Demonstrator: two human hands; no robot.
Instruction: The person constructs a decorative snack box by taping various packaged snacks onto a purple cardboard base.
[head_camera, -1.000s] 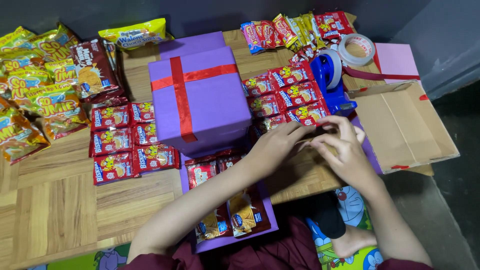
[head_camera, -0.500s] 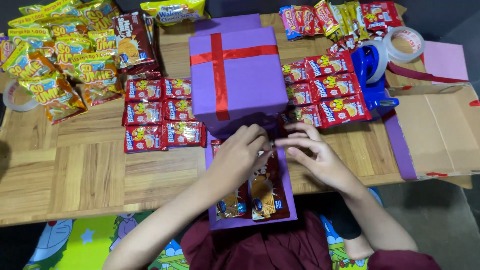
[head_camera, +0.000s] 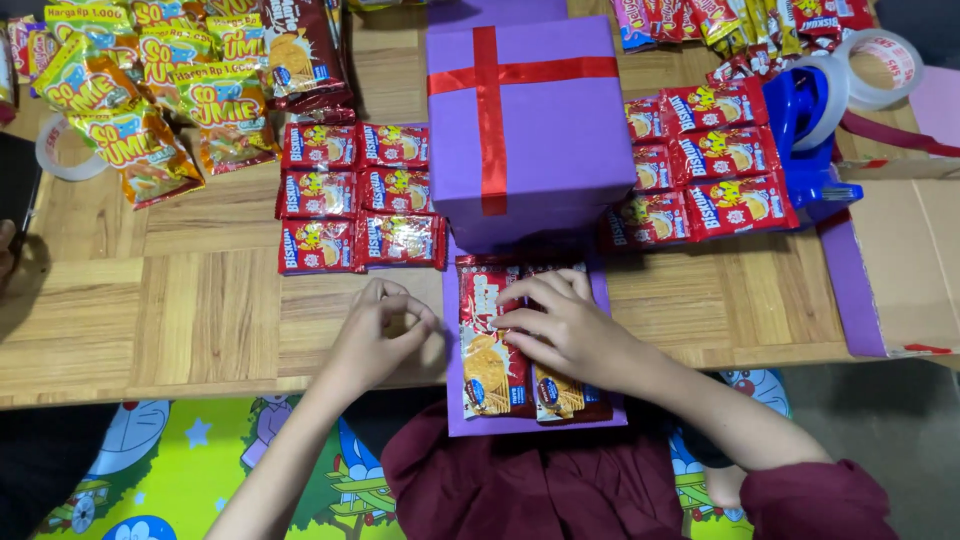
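A wide wooden table (head_camera: 150, 320) fills the scene, seen from above a seated person's head. At its centre stands a purple gift box (head_camera: 530, 130) crossed by a red ribbon (head_camera: 490, 110). From the box's near side a purple flap (head_camera: 455, 400) lies flat toward the person and reaches past the table's edge over a dark red lap.

On the right, an opened brown cardboard carton (head_camera: 905, 260) lies spread out, with a purple strip along its left edge. To the left of the gift box, red snack packets (head_camera: 360, 195) sit in tidy rows; more red packets (head_camera: 700, 160) crowd its right side, pressing close to the box. At the far left, a heap of yellow and orange snack bags (head_camera: 130, 90) spills across the table, with a dark brown packet (head_camera: 305, 50) beside them. A blue tape dispenser (head_camera: 815, 130) stands at the right, just beside a roll of clear tape (head_camera: 885, 65). Another tape roll (head_camera: 55, 150) lies near the left edge.

On the purple flap lie dark snack packets (head_camera: 490, 350), side by side. The right hand (head_camera: 560, 325) rests flat on top of them, fingers spread and pressing down, not gripping anything. The left hand (head_camera: 385, 335) sits on bare table just left of the flap, fingers curled together with the thumb meeting the fingertips; whether it pinches something small cannot be made out. The gift box stands right behind both hands, closing off the far end of the flap.
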